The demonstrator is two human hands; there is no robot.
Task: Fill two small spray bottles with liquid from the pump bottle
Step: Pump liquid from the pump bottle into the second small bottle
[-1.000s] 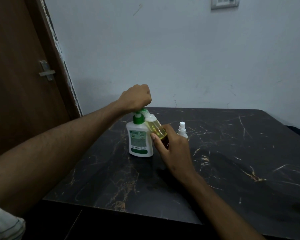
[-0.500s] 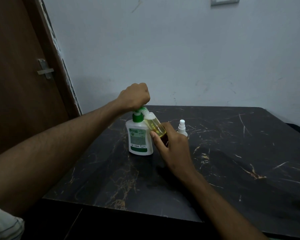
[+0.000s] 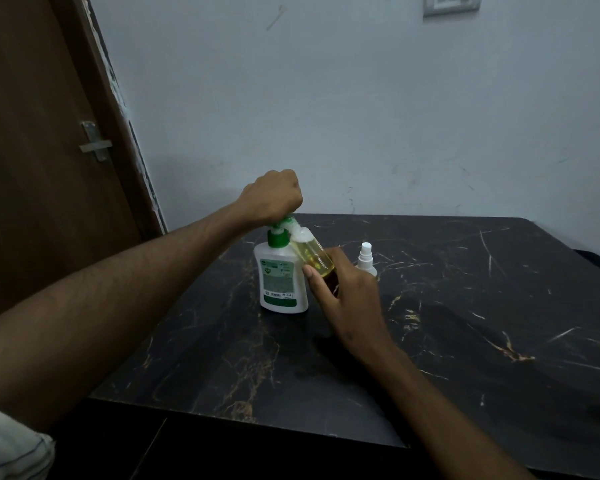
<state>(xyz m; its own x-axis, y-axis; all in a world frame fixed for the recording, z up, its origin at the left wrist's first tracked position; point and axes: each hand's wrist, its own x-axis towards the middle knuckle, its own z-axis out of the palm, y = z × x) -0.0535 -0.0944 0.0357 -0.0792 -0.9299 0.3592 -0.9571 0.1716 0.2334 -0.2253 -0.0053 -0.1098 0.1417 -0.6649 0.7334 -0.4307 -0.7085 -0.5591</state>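
Left hand (image 3: 272, 199), just above frame centre, is a closed fist bearing down on the green pump head of the pump bottle (image 3: 280, 278), which stands on the dark marble table (image 3: 465, 323). Right hand (image 3: 343, 292) pinches a small spray bottle (image 3: 314, 254), tilted with its open mouth touching the spout; yellow liquid shows inside. Second spray bottle (image 3: 365, 259), capped, stands just right of it. Judgement: the small bottle is light, smooth, likely slippery if soap spills; hold it low on the body. Against the earlier frames, both hands and bottles keep the same arrangement; no clear change in level.
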